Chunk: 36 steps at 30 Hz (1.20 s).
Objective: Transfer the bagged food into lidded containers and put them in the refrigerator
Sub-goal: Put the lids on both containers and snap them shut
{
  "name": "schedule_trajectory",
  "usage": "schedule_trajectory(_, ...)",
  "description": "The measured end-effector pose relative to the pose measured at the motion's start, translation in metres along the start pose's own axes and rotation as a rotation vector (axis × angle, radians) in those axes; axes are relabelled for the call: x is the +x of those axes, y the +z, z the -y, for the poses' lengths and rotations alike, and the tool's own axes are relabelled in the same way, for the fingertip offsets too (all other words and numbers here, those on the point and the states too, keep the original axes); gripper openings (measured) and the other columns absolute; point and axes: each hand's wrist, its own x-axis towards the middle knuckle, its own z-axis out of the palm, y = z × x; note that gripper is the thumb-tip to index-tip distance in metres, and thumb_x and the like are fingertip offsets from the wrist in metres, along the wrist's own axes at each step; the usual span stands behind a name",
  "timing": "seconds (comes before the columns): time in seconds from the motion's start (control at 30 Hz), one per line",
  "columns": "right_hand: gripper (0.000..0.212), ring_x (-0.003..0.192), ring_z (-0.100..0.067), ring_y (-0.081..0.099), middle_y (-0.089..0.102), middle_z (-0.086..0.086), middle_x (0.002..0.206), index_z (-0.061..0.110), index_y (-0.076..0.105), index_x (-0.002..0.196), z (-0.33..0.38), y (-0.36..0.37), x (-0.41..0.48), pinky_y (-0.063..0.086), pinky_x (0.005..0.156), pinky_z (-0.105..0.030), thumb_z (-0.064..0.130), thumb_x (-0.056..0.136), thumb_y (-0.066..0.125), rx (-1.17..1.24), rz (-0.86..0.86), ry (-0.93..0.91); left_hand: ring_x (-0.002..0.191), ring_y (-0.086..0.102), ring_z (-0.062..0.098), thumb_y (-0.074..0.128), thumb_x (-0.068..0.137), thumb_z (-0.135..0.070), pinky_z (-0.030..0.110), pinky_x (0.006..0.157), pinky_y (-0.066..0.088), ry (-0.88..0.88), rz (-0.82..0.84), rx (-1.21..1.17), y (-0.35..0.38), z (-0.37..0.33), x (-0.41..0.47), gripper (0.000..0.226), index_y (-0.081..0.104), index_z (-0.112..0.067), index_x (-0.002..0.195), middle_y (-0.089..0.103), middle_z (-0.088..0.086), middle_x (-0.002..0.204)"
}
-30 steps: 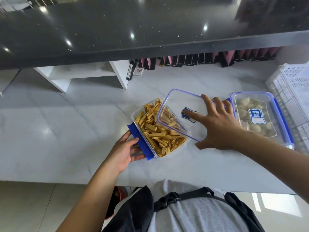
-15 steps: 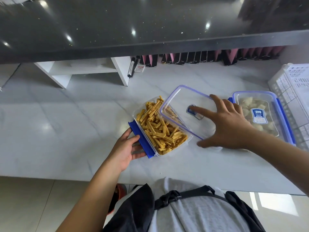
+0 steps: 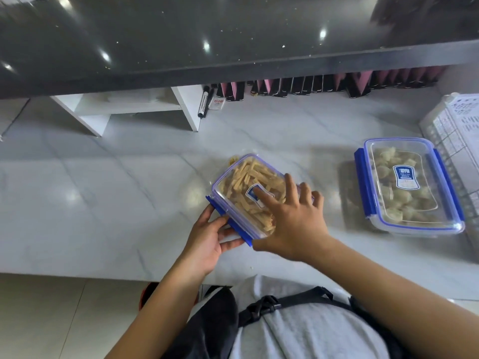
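A clear container of yellow stick-shaped food (image 3: 238,187) sits on the white counter (image 3: 103,203), with its clear blue-edged lid (image 3: 233,174) now lying flat over it. My right hand (image 3: 290,218) lies spread on the lid, fingers straight, pressing down. My left hand (image 3: 210,234) holds the container's near-left end, fingers at the blue latch (image 3: 228,221). A second lidded container of pale dumplings (image 3: 407,185) stands to the right, its blue side latches down.
A white perforated basket (image 3: 456,141) stands at the far right edge. A white shelf unit (image 3: 124,107), a marker pen (image 3: 203,104) and a row of dark and pink folders (image 3: 311,84) sit under the dark upper counter (image 3: 207,35).
The lid, tilted up on the container's right side before, has come down flat over the sticks under my right hand. The left hand stays at the blue latch.
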Motion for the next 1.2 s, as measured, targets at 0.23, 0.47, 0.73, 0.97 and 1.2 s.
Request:
schedule_trajectory(0.23, 0.111, 0.137, -0.045, 0.025, 0.01, -0.016, 0.163, 0.057, 0.017, 0.147, -0.002, 0.004, -0.006, 0.023, 0.11, -0.057, 0.083, 0.046, 0.055, 0.041, -0.04, -0.021, 0.097, 0.073, 0.036, 0.051, 0.101, -0.009, 0.049, 0.075, 0.061, 0.007, 0.011, 0.006, 0.0, -0.001, -0.002, 0.041, 0.055, -0.033, 0.134, 0.073, 0.017, 0.113)
schedule_trajectory(0.47, 0.11, 0.141, -0.044, 0.022, 0.01, -0.016, 0.163, 0.058, 0.019, 0.148, -0.023, -0.002, -0.023, 0.02, 0.112, -0.058, 0.087, 0.047, 0.052, -0.008, -0.068, -0.005, 0.091, 0.075, 0.033, 0.047, 0.102, -0.007, 0.047, 0.07, 0.061, 0.008, 0.024, -0.015, 0.0, -0.001, -0.004, 0.038, 0.059, -0.039, 0.119, 0.076, 0.013, 0.102)
schedule_trajectory(0.73, 0.11, 0.137, -0.04, 0.028, 0.018, -0.013, 0.16, 0.061, 0.022, 0.147, -0.069, -0.02, -0.046, 0.021, 0.111, -0.053, 0.088, 0.044, 0.051, -0.035, -0.065, 0.053, 0.098, 0.073, 0.034, 0.048, 0.102, -0.009, 0.046, 0.069, 0.061, -0.001, 0.034, -0.013, -0.002, -0.001, -0.002, 0.037, 0.058, -0.036, 0.125, 0.074, 0.016, 0.11)
schedule_trajectory(0.97, 0.111, 0.14, -0.043, 0.019, 0.004, -0.015, 0.161, 0.057, 0.013, 0.148, -0.044, -0.015, -0.023, 0.018, 0.112, -0.058, 0.088, 0.05, 0.055, -0.121, 0.005, 0.037, 0.098, 0.073, 0.034, 0.048, 0.102, -0.008, 0.048, 0.073, 0.061, -0.007, 0.031, -0.005, 0.0, -0.003, -0.004, 0.041, 0.053, -0.033, 0.134, 0.073, 0.017, 0.112)
schedule_trajectory(1.2, 0.111, 0.142, -0.044, 0.016, 0.003, -0.015, 0.162, 0.056, 0.011, 0.148, -0.04, -0.015, -0.02, 0.017, 0.112, -0.058, 0.087, 0.052, 0.055, -0.125, 0.027, 0.015, 0.096, 0.074, 0.034, 0.049, 0.102, -0.008, 0.046, 0.069, 0.062, -0.013, 0.022, -0.002, 0.001, -0.006, -0.007, 0.036, 0.057, -0.035, 0.124, 0.075, 0.016, 0.107)
